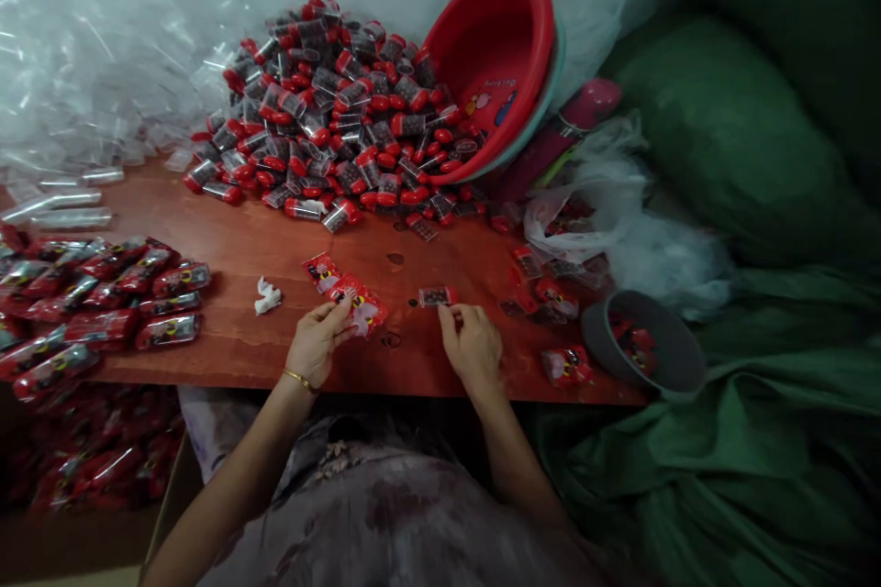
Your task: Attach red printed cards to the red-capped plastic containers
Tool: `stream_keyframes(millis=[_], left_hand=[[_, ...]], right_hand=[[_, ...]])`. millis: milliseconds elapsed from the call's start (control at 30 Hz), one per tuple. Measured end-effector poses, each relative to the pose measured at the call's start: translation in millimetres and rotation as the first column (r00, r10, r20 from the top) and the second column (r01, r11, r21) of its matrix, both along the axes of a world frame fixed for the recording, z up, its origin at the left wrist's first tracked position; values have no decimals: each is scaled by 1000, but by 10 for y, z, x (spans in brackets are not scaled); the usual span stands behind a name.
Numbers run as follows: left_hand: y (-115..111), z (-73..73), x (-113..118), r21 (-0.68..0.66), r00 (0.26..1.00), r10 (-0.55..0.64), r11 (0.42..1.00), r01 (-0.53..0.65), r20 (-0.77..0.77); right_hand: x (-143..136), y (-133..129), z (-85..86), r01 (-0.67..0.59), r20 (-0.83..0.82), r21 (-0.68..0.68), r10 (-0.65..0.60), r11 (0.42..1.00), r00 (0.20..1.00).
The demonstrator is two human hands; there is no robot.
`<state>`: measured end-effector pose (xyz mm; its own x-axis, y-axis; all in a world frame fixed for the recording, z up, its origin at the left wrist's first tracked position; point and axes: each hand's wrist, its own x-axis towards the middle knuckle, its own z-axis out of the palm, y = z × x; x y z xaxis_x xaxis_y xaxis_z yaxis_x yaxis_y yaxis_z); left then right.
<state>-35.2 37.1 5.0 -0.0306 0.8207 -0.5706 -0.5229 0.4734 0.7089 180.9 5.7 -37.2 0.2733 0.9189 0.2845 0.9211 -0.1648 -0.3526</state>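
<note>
My left hand (317, 341), with a gold bangle at its wrist, pinches a red printed packet (364, 307) just above the table. Beside that packet, up and to the left, lies another red packet (320, 271). My right hand (473, 339) is at a small clear tube with dark contents and a red cap (435, 296); its thumb and forefinger are close together at the tube's right end. Whether the fingertips grip the tube is too small to tell. A crumpled white scrap (267, 295) lies to the left of my left hand.
Many red-capped tubes (344, 110) are heaped at the back, against a tilted red basin (496, 55). Wrapped red packs (103, 326) cover the left side, with clear sleeves (89, 55) behind. At right are a grey bowl (667, 367), a plastic bag (619, 211) and green cloth (777, 404).
</note>
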Motion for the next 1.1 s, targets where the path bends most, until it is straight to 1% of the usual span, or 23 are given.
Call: stream_keyframes(millis=[33, 67, 133, 167, 200, 267, 333, 400, 467, 500, 533, 567, 600, 633, 667, 700, 733, 767, 800, 833, 900, 1033, 1100], left_hand=[[-3, 2, 10, 9, 1000, 1, 1000, 0, -4], [-5, 6, 20, 18, 1000, -1, 1000, 1, -9], [-13, 19, 34, 25, 1000, -8, 1000, 9, -10], [-18, 26, 37, 21, 1000, -14, 1000, 14, -5], [-24, 32, 37, 11, 1000, -20, 1000, 20, 3], [-35, 38, 31, -16, 999, -26, 1000, 26, 28], [-45, 39, 18, -37, 998, -26, 999, 28, 57], [-49, 38, 3, -45, 995, -31, 998, 35, 96], [-47, 35, -11, -46, 990, -46, 998, 52, 137], [-45, 33, -16, -44, 987, -56, 997, 63, 152], [-44, 31, -20, -39, 985, -66, 997, 74, 162], [-43, 31, -20, -31, 983, -78, 996, 84, 165], [-45, 32, -18, -23, 982, -92, 995, 97, 165], [-48, 35, -13, -13, 980, -108, 994, 111, 164], [-53, 40, -6, -4, 978, -124, 992, 126, 166], [-61, 49, 2, 3, 976, -138, 990, 140, 166], [-69, 59, 11, 5, 975, -151, 988, 152, 163], [-79, 71, 17, 5, 975, -159, 987, 160, 157], [-89, 83, 22, 4, 975, -164, 986, 165, 147], [-98, 95, 24, 3, 977, -168, 986, 169, 135], [-113, 113, 17, 9, 980, -171, 985, 171, 106], [-126, 121, -11, 67, 986, -164, 985, 162, 29], [-124, 118, -15, 97, 987, -160, 982, 160, -3]], right_hand=[[-1, 61, 35, 86, 27, -90, -84, 992, 996], [-8, 138, 73, 153, 60, -184, -144, 971, 988], [-35, 311, 147, 220, 109, -317, -196, 922, 975], [-51, 397, 176, 228, 118, -343, -199, 911, 973], [-66, 474, 198, 223, 117, -346, -194, 911, 974], [-92, 588, 215, 179, 98, -315, -156, 932, 983], [-115, 630, 194, 103, 90, -269, -82, 958, 993], [-136, 598, 144, 31, 98, -224, -9, 974, 995], [-154, 504, 89, -8, 73, -164, 20, 986, 997], [-161, 441, 70, -28, 17, -130, 30, 991, 999], [-170, 369, 63, -59, -82, -104, 51, 993, 995], [-181, 294, 73, -109, -221, -86, 87, 990, 971], [-195, 217, 100, -176, -381, -77, 134, 981, 915], [-214, 142, 144, -253, -536, -72, 177, 965, 826], [-238, 72, 203, -334, -665, -67, 207, 940, 718], [-266, 10, 271, -408, -756, -61, 225, 911, 615], [-296, -43, 342, -470, -811, -51, 238, 881, 534], [-327, -83, 410, -517, -839, -42, 250, 855, 482], [-355, -112, 468, -549, -850, -33, 266, 835, 454], [-380, -129, 513, -569, -851, -23, 282, 822, 442], [-416, -137, 560, -587, -839, -21, 305, 809, 450], [-451, -113, 541, -594, -820, -74, 290, 801, 493], [-468, -106, 519, -565, -819, -82, 267, 821, 508]])
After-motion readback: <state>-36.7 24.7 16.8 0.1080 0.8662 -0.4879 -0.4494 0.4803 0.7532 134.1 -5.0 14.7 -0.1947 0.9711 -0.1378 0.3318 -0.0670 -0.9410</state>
